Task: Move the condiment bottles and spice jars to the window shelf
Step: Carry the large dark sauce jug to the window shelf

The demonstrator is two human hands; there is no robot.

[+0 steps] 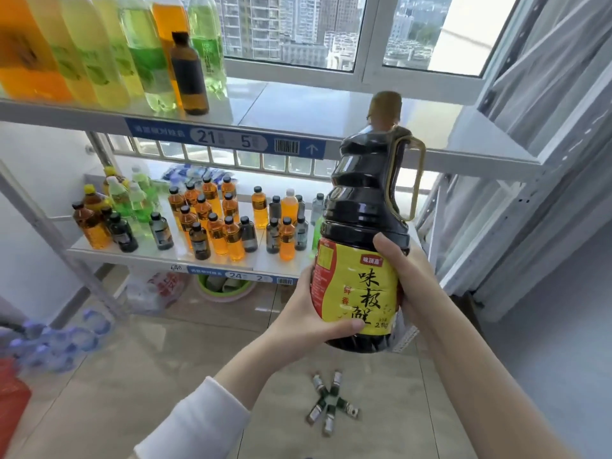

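Note:
A large dark soy sauce bottle [361,226] with a yellow and red label, a gold cap and a side handle is held upright in the air at centre right. My left hand [308,313] wraps the lower left of its label. My right hand [407,279] grips the right side of its body. The bottle's neck reaches the level of the window shelf [298,117], the upper white shelf by the window. Several small green-capped spice jars [331,400] lie scattered on the tiled floor below my arms.
Tall green, yellow and orange drink bottles [99,51] and a brown bottle [188,74] fill the window shelf's left part. A lower shelf [159,256] holds several small orange and dark bottles. A green basin [225,288], bagged goods and packed water bottles [56,339] sit on the floor.

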